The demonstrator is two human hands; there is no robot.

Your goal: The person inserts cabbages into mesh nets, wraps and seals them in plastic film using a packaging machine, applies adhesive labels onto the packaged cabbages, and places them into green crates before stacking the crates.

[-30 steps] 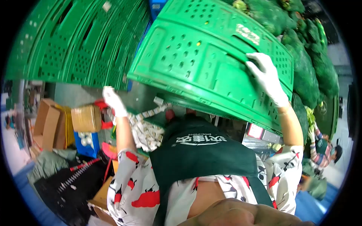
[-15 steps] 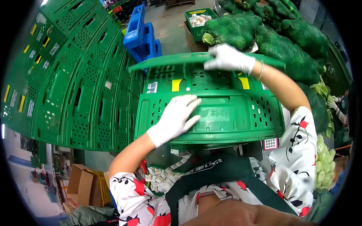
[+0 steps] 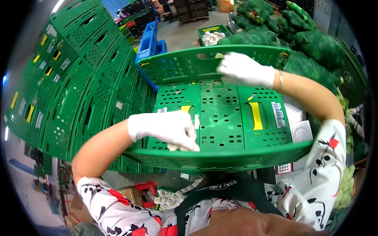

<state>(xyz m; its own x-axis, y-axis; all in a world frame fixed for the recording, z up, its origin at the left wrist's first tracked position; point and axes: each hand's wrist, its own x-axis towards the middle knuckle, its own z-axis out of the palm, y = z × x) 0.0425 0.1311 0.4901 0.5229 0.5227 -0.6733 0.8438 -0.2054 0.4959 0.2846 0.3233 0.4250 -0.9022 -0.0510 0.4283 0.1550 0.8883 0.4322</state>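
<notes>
A green folding crate (image 3: pixel 218 114) lies in front of me with its far wall (image 3: pixel 173 66) and near wall (image 3: pixel 220 158) raised. Its two end panels, with yellow latches (image 3: pixel 256 116) and white barcode labels (image 3: pixel 278 115), lie folded flat over the base. My left hand (image 3: pixel 167 129), in a white glove, is curled closed above the left panel, just inside the near wall; the undersides of its fingers are partly hidden. My right hand (image 3: pixel 244 69), also gloved, makes a fist in front of the far wall. I see nothing held in either hand.
Tall stacks of green crates (image 3: pixel 84 90) rise on the left, with blue crates (image 3: pixel 147 45) behind. Net bags of green vegetables (image 3: pixel 315 47) are piled at the right. A small green crate (image 3: pixel 212 35) stands beyond. A keypad device (image 3: pixel 284 168) sits below the crate's right end.
The crate's far and near walls have swung upright, uncovering the folded end panels. My left hand has gone from lying spread on the near wall to curled inside the crate.
</notes>
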